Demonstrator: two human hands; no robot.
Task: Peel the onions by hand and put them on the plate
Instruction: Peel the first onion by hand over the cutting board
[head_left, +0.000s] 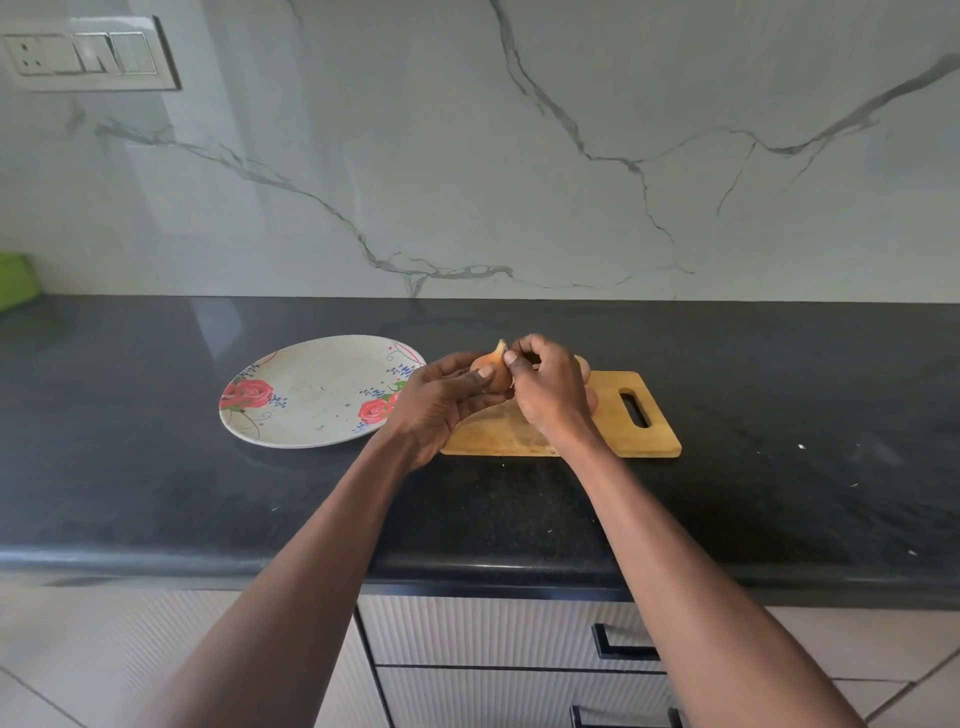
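Onion (491, 373) with its skin still on is held above the left end of the wooden cutting board (613, 421); the left hand (441, 400) grips it, and the right hand (545, 389) pinches its tip. Peeling seems just starting; next the skin must be pulled down. The floral plate (306, 395), to the left, has no onion.

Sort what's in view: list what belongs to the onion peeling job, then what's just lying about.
Belongs to the job:
- onion, held in the left hand
- right hand, pinching its skin
- floral plate
- wooden cutting board

Just lying about:
- green object at the left edge
- wall switch panel
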